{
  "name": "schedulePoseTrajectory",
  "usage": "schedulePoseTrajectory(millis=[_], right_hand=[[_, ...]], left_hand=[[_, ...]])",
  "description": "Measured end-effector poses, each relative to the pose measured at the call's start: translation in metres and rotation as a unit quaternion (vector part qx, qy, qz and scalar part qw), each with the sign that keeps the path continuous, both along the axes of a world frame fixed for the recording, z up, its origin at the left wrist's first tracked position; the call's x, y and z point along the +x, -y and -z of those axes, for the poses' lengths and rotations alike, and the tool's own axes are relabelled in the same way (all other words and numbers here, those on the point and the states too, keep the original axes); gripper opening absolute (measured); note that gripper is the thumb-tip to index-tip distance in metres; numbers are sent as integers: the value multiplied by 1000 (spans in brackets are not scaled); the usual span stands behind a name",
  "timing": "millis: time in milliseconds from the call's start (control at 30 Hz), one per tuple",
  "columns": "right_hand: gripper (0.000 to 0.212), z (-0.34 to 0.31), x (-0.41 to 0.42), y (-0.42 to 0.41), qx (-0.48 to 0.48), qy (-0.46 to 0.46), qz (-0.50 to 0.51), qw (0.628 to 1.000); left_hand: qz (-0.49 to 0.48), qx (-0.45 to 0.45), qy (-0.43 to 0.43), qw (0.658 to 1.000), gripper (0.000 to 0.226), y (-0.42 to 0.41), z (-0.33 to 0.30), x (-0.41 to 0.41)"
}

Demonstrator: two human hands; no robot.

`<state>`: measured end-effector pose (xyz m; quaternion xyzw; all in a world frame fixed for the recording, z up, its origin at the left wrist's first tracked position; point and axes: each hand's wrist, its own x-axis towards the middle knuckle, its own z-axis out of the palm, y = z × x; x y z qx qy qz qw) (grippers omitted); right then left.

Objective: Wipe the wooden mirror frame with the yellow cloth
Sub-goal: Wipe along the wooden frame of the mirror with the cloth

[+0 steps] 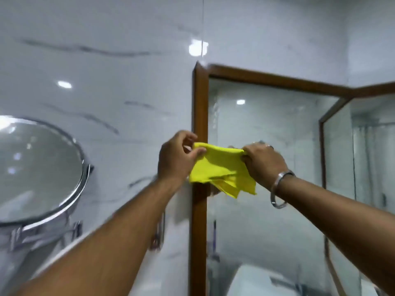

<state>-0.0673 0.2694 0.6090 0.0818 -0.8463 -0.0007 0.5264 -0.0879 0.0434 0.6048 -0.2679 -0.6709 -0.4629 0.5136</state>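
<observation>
A yellow cloth (220, 169) is stretched between both my hands in front of the wooden mirror frame (200, 99). My left hand (177, 157) pinches the cloth's upper left corner, level with the frame's left upright. My right hand (265, 163), with a metal bangle on its wrist, grips the upper right corner in front of the mirror glass (267, 129). The cloth hangs folded below my fingers and covers a short stretch of the upright. The brown frame runs up the left side and along the top of the mirror.
A round chrome-rimmed mirror (38, 169) on a bracket sticks out from the marble-patterned wall (106, 60) at the left. The big mirror meets a second framed mirror (363, 135) in the corner at the right. A chrome fitting (158, 238) hangs on the wall under my left forearm.
</observation>
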Motion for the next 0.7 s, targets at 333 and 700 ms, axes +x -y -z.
schedulePoseTrajectory(millis=[333,700], right_hand=[[47,-146,-66,30,169,-285,-59,942],[74,-148,-96,7,314,-149,-113,931]], left_hand=[[-185,-50,-169,967,32,2,-171,-42],[-405,-163,-161,885,78,31,-80,-73]])
